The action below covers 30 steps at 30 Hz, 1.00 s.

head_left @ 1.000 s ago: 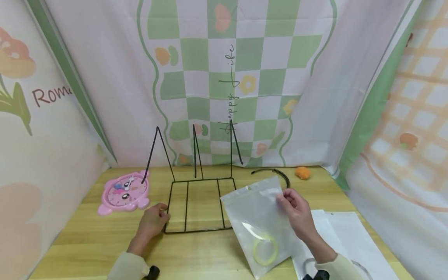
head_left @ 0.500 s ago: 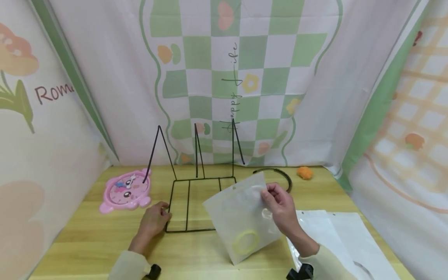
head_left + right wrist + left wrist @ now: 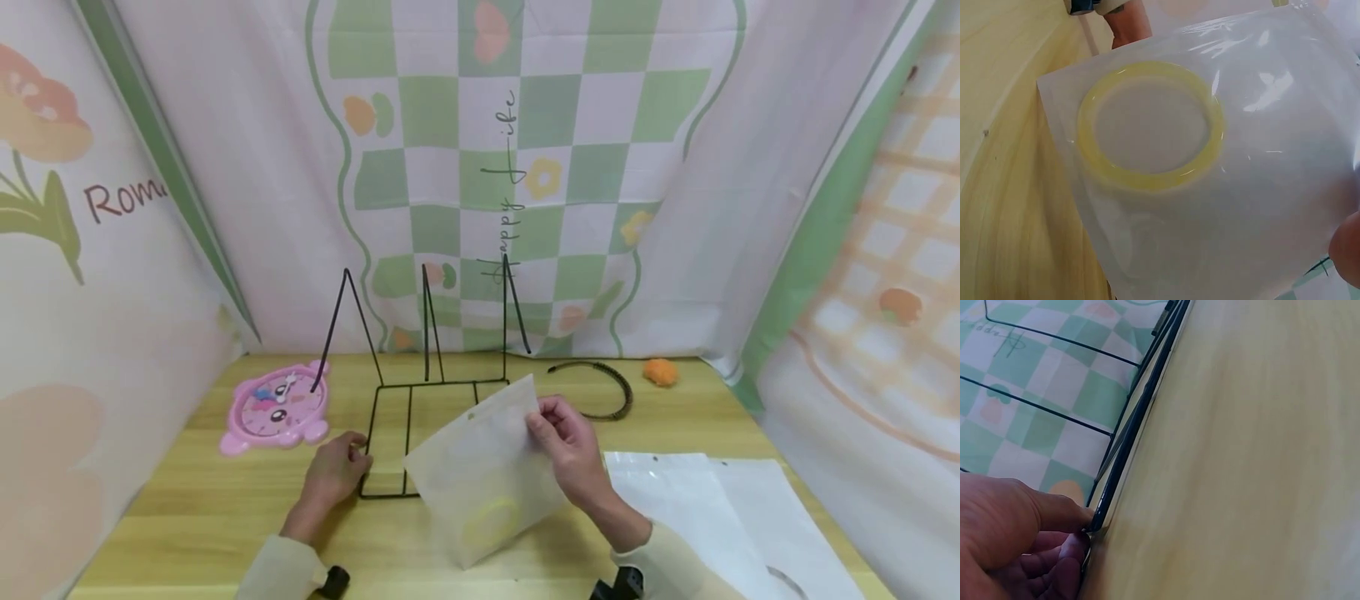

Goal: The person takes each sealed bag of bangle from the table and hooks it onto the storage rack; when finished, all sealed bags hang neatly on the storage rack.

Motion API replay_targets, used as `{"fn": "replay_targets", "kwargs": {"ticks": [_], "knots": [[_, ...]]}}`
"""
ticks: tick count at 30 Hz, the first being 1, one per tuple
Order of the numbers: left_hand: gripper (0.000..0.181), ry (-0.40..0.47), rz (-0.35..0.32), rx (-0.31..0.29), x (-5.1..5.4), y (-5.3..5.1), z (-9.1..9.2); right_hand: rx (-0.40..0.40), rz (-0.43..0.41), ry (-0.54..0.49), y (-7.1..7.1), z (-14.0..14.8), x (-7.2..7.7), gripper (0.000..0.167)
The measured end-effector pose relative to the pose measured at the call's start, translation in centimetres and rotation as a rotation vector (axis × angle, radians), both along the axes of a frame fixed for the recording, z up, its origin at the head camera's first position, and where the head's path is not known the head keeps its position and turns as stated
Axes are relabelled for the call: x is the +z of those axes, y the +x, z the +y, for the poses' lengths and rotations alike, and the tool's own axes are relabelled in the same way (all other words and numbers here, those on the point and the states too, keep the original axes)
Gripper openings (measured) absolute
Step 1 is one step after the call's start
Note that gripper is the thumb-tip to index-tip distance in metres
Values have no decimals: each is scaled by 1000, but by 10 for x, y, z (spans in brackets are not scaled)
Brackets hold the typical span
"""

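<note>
My right hand [image 3: 572,450] pinches the upper right corner of a frosted plastic bag [image 3: 480,458]. Inside it lies a yellow ring [image 3: 1150,125] that looks like a bangle, seen clearly in the right wrist view. The bag hangs tilted over the front right part of a black wire rack [image 3: 408,433], hiding that part. My left hand [image 3: 333,471] grips the rack's left side wire near its front corner. In the left wrist view, the thumb and fingers [image 3: 1063,515] meet at the wire's end. Several bent wire dividers [image 3: 360,312] stand up from the rack's back.
A pink cartoon clock [image 3: 276,407] lies at the left, close to the leftmost divider. Behind the right hand lie a dark toothed headband [image 3: 618,383] and a small orange object [image 3: 661,372]. More white bags [image 3: 675,492] lie at the right. A patterned curtain [image 3: 487,167] hangs behind the table.
My right hand has carried the bag leftward, over the rack's right part. The headband and the white bags show more now. My left hand has stayed on the rack.
</note>
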<state>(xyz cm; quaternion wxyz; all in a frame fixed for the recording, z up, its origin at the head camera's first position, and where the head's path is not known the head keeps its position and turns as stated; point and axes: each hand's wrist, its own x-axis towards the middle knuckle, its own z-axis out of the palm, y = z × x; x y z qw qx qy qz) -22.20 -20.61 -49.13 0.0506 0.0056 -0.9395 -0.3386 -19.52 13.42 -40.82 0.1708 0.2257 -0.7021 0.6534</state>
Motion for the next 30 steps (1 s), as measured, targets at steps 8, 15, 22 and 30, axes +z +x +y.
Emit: {"fn": "replay_targets", "kwargs": {"ticks": [8,15,22,30], "knots": [[34,-6,-3,4,2,0,0,64,60,36,-2,-20,-3,12],[32,-7,24,-22,-3,-2,-2,104,47,43,0,-37,1,7],[24,-1,173,-73,-9,-4,-5,127,48,36,3,-52,4,8],[17,5,216,-56,-50,-28,-20,155,46,21,0,-70,12,6]]}}
